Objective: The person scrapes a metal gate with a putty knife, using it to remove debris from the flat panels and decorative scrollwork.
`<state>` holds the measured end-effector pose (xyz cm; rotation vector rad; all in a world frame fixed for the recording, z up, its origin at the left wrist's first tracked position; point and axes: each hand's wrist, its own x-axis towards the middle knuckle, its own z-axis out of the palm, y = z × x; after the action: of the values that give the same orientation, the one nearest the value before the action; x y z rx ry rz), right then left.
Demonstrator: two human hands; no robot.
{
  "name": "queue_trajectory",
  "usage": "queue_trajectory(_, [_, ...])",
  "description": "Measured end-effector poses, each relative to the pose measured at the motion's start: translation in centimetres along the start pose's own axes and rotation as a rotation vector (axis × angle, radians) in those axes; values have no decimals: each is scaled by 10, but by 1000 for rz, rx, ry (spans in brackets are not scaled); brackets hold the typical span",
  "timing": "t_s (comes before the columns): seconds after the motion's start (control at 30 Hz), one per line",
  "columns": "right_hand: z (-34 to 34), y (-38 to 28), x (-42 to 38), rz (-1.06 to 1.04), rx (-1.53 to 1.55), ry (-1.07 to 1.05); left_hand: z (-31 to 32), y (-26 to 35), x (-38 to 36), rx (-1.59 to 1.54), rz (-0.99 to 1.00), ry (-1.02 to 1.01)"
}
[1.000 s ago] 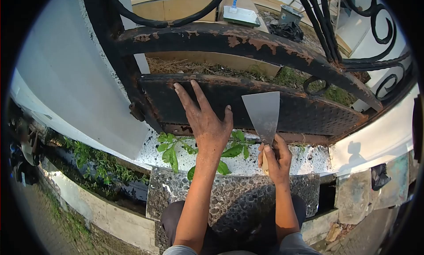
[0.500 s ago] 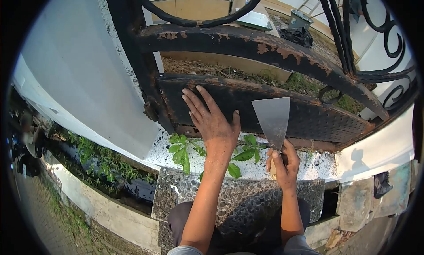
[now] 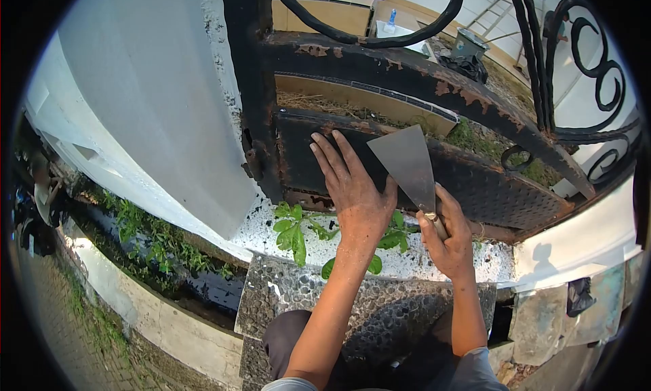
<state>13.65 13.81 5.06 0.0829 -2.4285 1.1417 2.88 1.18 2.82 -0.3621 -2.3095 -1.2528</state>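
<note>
The left hand [image 3: 356, 201] rests on the lower panel [image 3: 475, 181] of the gate [image 3: 380, 62], and just to its right the right hand [image 3: 451, 238] holds a scraper [image 3: 407, 162], its blade before the panel. Leaves [image 3: 298, 244] lie on both sides of the left wrist above a ledge [image 3: 475, 259], with a stone slab [image 3: 291, 286] nearer the person. Left of the gate stands a wall [image 3: 169, 99], left of the slab runs a ditch [image 3: 210, 289], and behind the gate stands a bin [image 3: 469, 44].
</note>
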Motion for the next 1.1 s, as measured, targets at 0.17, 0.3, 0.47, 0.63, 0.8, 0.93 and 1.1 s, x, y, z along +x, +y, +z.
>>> queue_trajectory(0.17, [-13, -15, 27, -226, -197, -55, -6, -1, 1, -69, 10, 15])
queue_trajectory(0.3, [-15, -23, 39, -258, -239, -111, -8, -1, 5, -135, -61, 29])
queue_trajectory(0.47, [0, -25, 46, -212, -228, -114, -13, -3, 6, 19, -37, -10])
queue_trajectory(0.63, [15, -21, 50, -181, -202, -90, -7, -6, 6, 39, -19, 30])
queue_trajectory(0.8, [22, -21, 54, -201, -219, -50, -3, -9, 6, 8, -1, 55])
queue_trajectory(0.93, [24, -18, 55, -264, -291, -7, -3, -8, 6, -6, -2, 68])
queue_trajectory(1.1, [23, -29, 55, -301, -408, 32, -2, -7, 6, -48, -14, 76])
